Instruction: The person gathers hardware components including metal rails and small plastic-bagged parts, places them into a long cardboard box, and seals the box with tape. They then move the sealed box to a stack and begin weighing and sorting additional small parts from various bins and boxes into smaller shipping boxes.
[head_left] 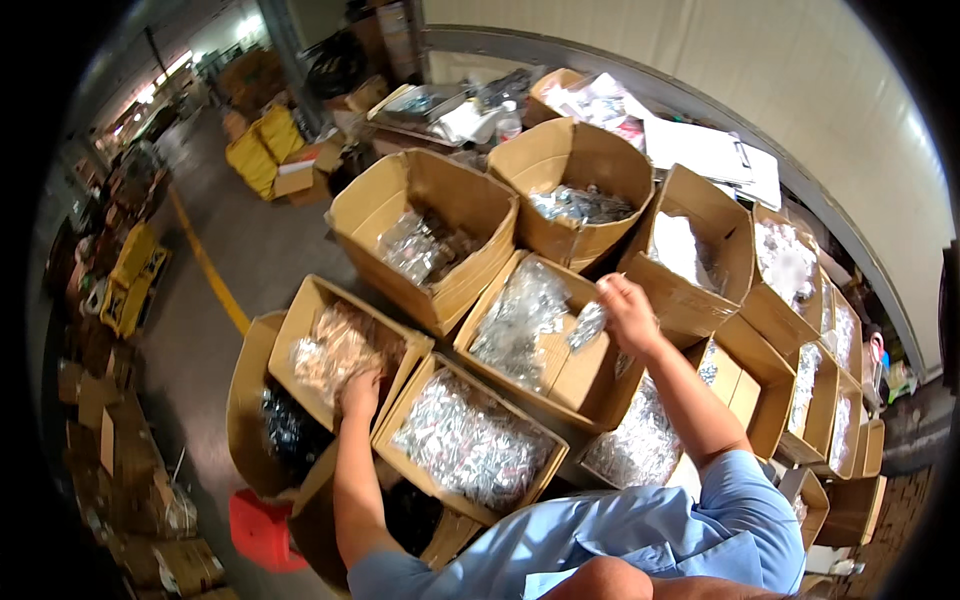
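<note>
My right hand (630, 317) is closed on a small clear plastic packet (587, 327) with silvery contents. It hangs over the right part of an open cardboard box (572, 392), where a heap of clear packets (520, 320) fills the left part. At the left, my left hand (360, 393) reaches into the near right corner of another box (292, 318), against brownish packets in clear plastic (335, 350). Its fingertips are hidden, so its grip cannot be made out. Between my forearms stands a box full of small glittering packets (475, 440).
Two taller boxes (345, 215) with clear packets stand behind. More open boxes (775, 385) crowd the right. Dark bags (285, 425) lie in a box at the left, near a red plastic container (262, 530). A clipboard with paper (700, 150) lies at the back.
</note>
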